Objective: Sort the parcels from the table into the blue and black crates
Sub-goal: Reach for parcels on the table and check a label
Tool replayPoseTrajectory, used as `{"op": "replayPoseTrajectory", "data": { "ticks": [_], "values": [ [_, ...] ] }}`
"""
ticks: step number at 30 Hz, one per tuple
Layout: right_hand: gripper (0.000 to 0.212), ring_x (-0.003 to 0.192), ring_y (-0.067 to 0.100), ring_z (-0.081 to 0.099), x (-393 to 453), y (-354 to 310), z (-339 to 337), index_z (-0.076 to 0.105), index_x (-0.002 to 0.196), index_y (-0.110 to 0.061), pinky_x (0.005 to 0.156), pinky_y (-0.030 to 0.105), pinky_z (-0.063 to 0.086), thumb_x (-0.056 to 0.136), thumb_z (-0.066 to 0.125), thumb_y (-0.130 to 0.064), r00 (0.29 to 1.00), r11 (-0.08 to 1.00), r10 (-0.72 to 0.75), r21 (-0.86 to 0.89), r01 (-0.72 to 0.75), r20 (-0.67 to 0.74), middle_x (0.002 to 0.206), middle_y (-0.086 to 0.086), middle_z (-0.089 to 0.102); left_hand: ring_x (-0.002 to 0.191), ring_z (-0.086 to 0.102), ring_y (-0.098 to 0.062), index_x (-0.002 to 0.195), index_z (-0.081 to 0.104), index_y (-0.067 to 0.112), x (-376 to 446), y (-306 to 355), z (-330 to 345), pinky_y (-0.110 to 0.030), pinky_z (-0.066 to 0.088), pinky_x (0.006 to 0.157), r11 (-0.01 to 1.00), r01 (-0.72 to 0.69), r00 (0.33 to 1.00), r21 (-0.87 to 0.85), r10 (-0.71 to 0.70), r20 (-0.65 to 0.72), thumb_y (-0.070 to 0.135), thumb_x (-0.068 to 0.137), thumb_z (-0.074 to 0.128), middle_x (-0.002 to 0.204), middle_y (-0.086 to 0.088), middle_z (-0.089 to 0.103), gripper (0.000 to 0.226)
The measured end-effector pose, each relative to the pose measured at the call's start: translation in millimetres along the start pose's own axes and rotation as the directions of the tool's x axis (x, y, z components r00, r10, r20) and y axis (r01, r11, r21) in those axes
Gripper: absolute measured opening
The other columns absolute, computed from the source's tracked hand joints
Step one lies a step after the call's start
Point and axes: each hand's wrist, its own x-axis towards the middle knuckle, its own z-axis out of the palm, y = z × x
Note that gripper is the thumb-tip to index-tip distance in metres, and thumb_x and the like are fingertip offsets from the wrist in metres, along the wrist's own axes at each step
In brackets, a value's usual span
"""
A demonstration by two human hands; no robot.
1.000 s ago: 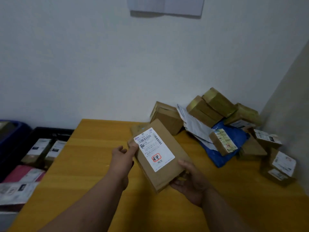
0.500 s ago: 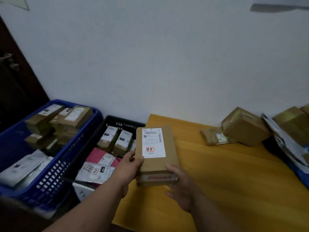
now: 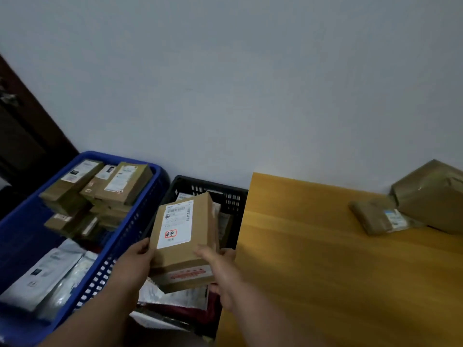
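Observation:
I hold a brown cardboard parcel (image 3: 198, 231) with a white label and a red stamp above the black crate (image 3: 208, 190). My left hand (image 3: 136, 259) grips its left edge. My right hand (image 3: 220, 269) grips its near right corner, thumb on top. The blue crate (image 3: 105, 269) stands left of the black one and holds several brown boxes at the back and grey bags at the front. Flat parcels lie in the black crate under the held box, partly hidden.
The yellow wooden table (image 3: 313, 246) sits right of the black crate. A flat brown parcel (image 3: 375, 219) and a bigger taped box (image 3: 431, 194) lie at its far right by the wall. A dark door (image 3: 22, 136) is at the left.
Both hands have carried the parcel left, off the table edge and over the black crate. My view has turned left, so the parcel pile is mostly out of sight.

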Motion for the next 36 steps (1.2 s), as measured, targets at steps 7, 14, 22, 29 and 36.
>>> {"op": "replayPoseTrajectory", "data": {
  "ticks": [7,14,22,29,36],
  "values": [
    [0.081,0.099,0.024,0.046,71,-19,18,0.026,0.13,-0.03,0.08,0.038,0.047,0.069,0.066,-0.064,0.923,0.993,0.061,-0.067,-0.093,-0.381,0.119,0.005,0.032,0.115,0.055,-0.025,0.143,0.045,0.023,56,7,20,-0.036,0.044,0.092,0.977,-0.057,0.995,0.204,0.038,0.094,0.029,0.099,0.05,0.134,-0.005,0.055,0.044],
    [0.099,0.12,0.034,0.038,130,-25,35,0.013,0.142,-0.026,0.094,0.042,0.046,0.069,0.067,-0.064,0.788,0.96,0.089,-0.159,-0.231,-0.609,0.132,0.011,0.026,0.086,0.066,-0.016,0.105,0.066,0.027,142,20,51,-0.032,0.054,0.078,0.89,-0.225,0.94,0.397,0.091,0.33,0.022,0.094,0.055,0.096,0.003,0.069,0.016],
    [0.089,0.12,0.038,0.036,205,-13,64,0.02,0.139,-0.022,0.091,0.042,0.04,0.072,0.068,-0.056,0.631,0.961,0.198,0.023,-0.274,-0.75,0.136,0.015,0.028,0.128,0.046,-0.025,0.143,0.042,0.007,247,13,63,-0.029,0.036,0.104,0.669,-0.408,0.863,0.621,0.061,0.502,0.026,0.101,0.045,0.142,-0.013,0.048,0.046],
    [0.077,0.118,0.033,0.039,237,-7,46,0.026,0.141,-0.024,0.085,0.038,0.039,0.078,0.064,-0.046,0.6,0.994,0.099,0.047,-0.103,-0.794,0.136,0.011,0.033,0.127,0.045,-0.022,0.141,0.044,0.012,293,-3,92,-0.037,0.038,0.106,0.456,-0.567,0.79,0.686,0.066,0.61,0.023,0.101,0.04,0.142,-0.007,0.047,0.041],
    [0.067,0.13,0.035,0.033,247,6,42,0.029,0.148,-0.02,0.104,0.048,0.037,0.089,0.051,-0.045,0.545,0.969,-0.029,-0.157,-0.19,-0.838,0.15,0.011,0.028,0.14,0.029,-0.021,0.149,0.03,0.022,325,-19,125,-0.049,0.021,0.117,0.247,-0.652,0.733,0.716,-0.033,0.679,0.018,0.092,0.045,0.155,-0.001,0.031,0.059]
  ]
}}
